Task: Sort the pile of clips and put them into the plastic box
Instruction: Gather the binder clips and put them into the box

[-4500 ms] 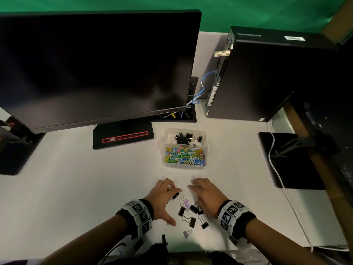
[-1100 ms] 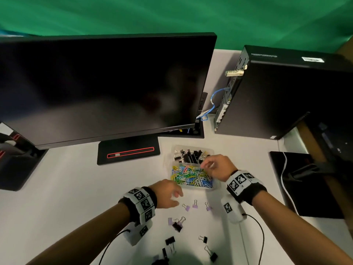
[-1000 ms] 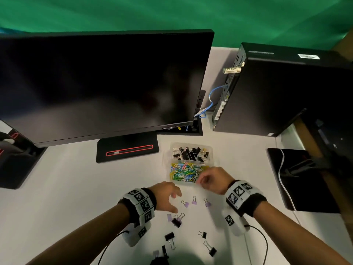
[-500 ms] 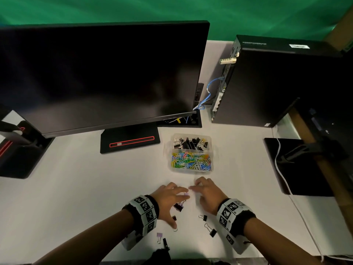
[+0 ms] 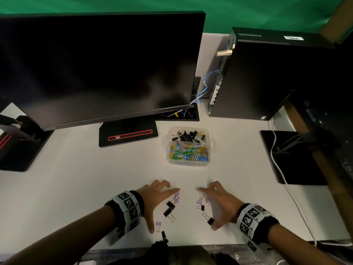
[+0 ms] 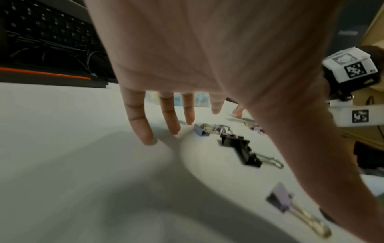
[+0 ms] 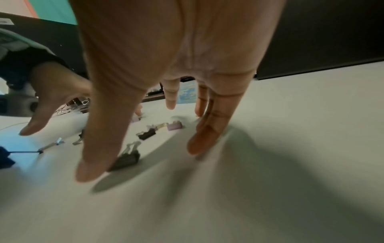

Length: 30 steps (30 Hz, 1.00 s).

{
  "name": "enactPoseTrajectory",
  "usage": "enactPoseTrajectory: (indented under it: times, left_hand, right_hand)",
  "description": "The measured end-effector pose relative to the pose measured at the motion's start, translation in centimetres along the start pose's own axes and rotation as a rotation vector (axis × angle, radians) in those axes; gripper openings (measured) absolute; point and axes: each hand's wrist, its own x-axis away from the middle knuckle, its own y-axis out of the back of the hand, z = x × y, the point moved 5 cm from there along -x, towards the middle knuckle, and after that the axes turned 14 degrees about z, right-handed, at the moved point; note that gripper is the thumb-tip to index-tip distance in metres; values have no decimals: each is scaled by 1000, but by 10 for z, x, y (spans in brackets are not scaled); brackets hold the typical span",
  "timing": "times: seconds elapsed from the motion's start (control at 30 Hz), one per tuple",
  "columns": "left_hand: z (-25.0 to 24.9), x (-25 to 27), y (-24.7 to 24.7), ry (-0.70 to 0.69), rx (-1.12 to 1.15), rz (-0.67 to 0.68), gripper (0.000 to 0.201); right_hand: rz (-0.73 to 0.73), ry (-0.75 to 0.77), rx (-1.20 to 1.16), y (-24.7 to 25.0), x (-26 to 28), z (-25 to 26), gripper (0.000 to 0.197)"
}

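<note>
Several black and lilac binder clips lie loose on the white desk (image 5: 76, 178) near its front edge. My left hand (image 5: 158, 199) is spread flat beside a cluster of black binder clips (image 5: 169, 207) (image 6: 241, 148), and a lilac clip (image 5: 158, 224) (image 6: 280, 199) lies by its thumb. To the right, my right hand (image 5: 215, 203) is spread over a lilac clip (image 5: 199, 202) (image 7: 174, 125) and a small black clip (image 5: 202, 208) (image 7: 146, 134); its thumb touches another black clip (image 5: 210, 220) (image 7: 126, 160). Neither hand holds anything. The clear plastic box (image 5: 188, 146) stands farther back, with black binder clips in its far compartment and coloured paper clips in its near one.
A large dark monitor (image 5: 99, 67) on a black base (image 5: 128, 134) fills the back left. A black computer tower (image 5: 267, 79) stands back right, with a black pad (image 5: 290, 157) and a white cable (image 5: 277, 165) at the right. A dark stand (image 5: 17, 146) sits at the far left.
The right hand came back from the plastic box to the loose clips. Since half a second ago both hands have spread apart, splitting the clips into a left and a right group.
</note>
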Motion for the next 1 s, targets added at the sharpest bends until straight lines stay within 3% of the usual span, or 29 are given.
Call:
enactPoseTrajectory:
  times: [0.2, 0.43, 0.7, 1.0]
  left_hand:
    - [-8, -13, -7, -37, 144, -76, 120]
    - [-25, -27, 5, -42, 243, -228, 74]
    - [-33, -35, 16, -13, 254, -174, 55]
    - [-35, -38, 26, 38, 186, -150, 34]
  right_hand:
    - [-75, 24, -35, -12, -12, 5, 95]
    - [-155, 27, -99, -2, -28, 17, 59]
    - [-160, 24, -79, 5, -38, 22, 43]
    - [-183, -104, 55, 15, -46, 32, 18]
